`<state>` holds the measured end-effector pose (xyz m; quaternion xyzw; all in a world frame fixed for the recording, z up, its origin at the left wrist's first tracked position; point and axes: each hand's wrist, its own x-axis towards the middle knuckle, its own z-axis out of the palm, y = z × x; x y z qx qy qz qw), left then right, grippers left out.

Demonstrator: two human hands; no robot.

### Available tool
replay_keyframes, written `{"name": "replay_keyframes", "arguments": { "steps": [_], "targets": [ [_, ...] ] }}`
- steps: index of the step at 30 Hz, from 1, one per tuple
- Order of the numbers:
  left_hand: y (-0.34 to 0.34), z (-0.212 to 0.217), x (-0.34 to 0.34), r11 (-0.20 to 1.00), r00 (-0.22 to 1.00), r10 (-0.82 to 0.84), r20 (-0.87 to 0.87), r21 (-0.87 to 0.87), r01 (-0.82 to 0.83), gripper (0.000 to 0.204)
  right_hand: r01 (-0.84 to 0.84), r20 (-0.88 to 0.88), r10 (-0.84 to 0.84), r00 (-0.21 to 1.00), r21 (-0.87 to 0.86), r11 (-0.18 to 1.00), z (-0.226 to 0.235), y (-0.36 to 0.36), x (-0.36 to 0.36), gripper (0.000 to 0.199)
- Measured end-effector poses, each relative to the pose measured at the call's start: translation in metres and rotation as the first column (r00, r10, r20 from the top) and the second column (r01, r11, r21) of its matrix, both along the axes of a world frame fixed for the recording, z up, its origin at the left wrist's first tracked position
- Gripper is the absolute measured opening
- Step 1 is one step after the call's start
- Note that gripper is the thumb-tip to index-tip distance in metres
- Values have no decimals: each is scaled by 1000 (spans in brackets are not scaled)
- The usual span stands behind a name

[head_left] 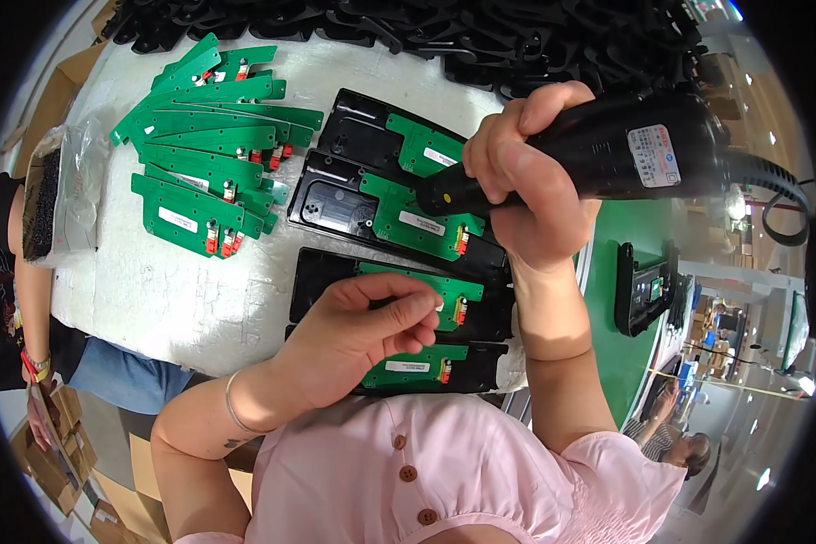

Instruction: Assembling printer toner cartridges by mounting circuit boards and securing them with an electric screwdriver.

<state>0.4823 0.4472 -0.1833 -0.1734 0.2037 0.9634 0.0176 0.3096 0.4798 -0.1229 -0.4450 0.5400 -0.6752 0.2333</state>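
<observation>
My right hand is wrapped round a black electric screwdriver with a cable at its back end. The screwdriver's nose reaches down over a green circuit board lying in a black plastic housing; its very tip is hard to make out. My left hand is closed in a pinch above the circuit board in the housing nearer to me. What the fingertips hold, if anything, is too small to name. Another housing with a board lies nearest my body, partly behind my left hand.
Loose green circuit boards with red connectors are heaped at the left on the white foam surface. Black plastic parts pile along the far edge. A plastic-wrapped box and another person's arm are at the left; a green bench is at the right.
</observation>
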Motion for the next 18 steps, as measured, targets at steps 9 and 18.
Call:
{"name": "replay_keyframes", "arguments": {
  "steps": [9, 18],
  "targets": [
    [-5, -2, 2, 987, 994, 108, 17, 114, -109, 22, 19, -14, -19, 1000, -46, 999, 8, 7, 7, 22],
    [0, -4, -6, 959, 974, 209, 83, 175, -221, 19, -368, -24, 386, 922, -363, 856, 62, 60, 11, 24]
  ]
}}
